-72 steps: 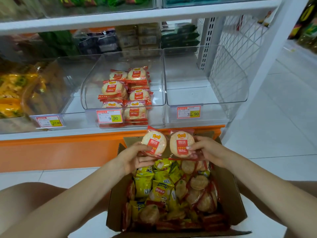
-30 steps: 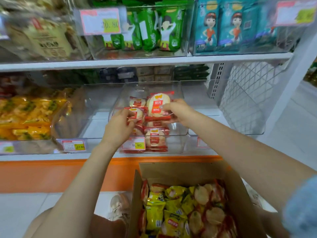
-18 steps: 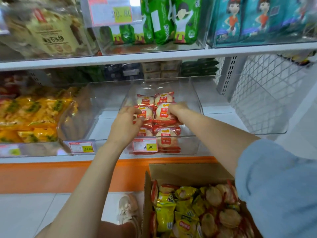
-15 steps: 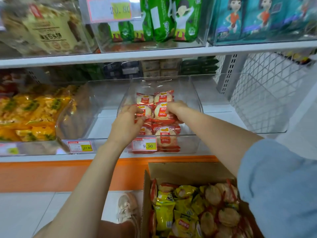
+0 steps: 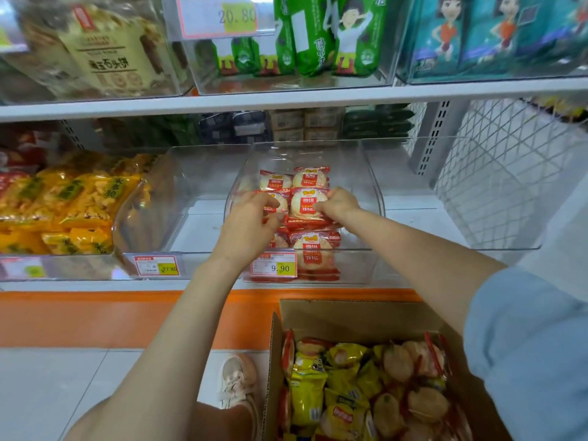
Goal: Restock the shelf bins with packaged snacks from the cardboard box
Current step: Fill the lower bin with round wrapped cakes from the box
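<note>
Nearest the camera, the cardboard box (image 5: 366,316) is parked open on the floor at lower right, stuffed with yellow chip bags (image 5: 308,380) and loose cracker packs (image 5: 397,364). A pale sneaker (image 5: 237,377) is planted just beside the box's left wall, and a blue sleeve (image 5: 525,345) is caught at the right edge.

Both bare arms are stretched up past the orange shelf base (image 5: 95,316) into the middle clear bin (image 5: 374,189), which is tagged 9.90 on its price label (image 5: 274,265). The left grip (image 5: 246,230) is curled onto the lower edge of the left cracker pack (image 5: 281,196). The right grip (image 5: 339,205) is pinched on the lower right corner of the right cracker pack (image 5: 305,203). The two packs are held side by side, touching, on top of the stack in that bin. Two more packs can be made out behind them, and another is pressed against the bin's front wall.

Off to the left, yellow snack bags (image 5: 79,202) are heaped near a 17.80 label (image 5: 156,265). A wire mesh panel (image 5: 509,160) is set at the far right. Up on the next shelf, beige bags (image 5: 105,49), green packs (image 5: 318,36) and teal packs (image 5: 477,33) are lined up, all a bit blurred.
</note>
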Action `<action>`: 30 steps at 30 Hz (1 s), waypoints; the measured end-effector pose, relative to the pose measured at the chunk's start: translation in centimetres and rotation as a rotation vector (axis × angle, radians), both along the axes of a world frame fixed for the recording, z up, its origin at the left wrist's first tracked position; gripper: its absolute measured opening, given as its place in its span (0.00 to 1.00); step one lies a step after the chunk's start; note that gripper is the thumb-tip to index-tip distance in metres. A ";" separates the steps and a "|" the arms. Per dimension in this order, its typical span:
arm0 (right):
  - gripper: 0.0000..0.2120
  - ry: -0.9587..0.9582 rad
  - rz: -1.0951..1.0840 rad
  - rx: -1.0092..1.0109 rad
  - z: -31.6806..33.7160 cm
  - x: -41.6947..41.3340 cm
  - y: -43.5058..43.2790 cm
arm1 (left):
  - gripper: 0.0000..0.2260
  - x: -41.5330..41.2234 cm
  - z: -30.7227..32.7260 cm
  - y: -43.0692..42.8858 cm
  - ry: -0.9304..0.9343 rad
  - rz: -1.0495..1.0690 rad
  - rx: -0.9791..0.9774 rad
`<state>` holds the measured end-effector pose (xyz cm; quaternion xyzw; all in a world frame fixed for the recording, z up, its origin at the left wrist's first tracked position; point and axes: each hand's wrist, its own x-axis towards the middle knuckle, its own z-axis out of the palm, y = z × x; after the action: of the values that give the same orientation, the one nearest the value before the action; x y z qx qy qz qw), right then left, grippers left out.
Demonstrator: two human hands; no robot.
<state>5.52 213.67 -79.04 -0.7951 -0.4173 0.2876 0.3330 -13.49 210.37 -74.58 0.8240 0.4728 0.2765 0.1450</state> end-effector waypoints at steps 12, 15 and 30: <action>0.25 -0.304 0.465 0.381 4.4 -0.4 -13.9 | 0.08 0.9 -0.6 -3.7 -0.097 -0.218 0.035; 0.25 -0.220 0.478 0.371 3.4 0.6 -18.8 | 0.07 1.4 -2.3 -6.3 -0.116 -0.335 0.043; 0.27 -0.389 0.672 0.060 -2.5 3.6 -22.6 | 0.17 0.4 -19.5 -8.1 0.565 -0.241 -0.608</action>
<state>9.11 191.05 -81.58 -0.6436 -0.7182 0.2123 0.1582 -13.09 202.31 -94.06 0.8364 0.4544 -0.1307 0.2771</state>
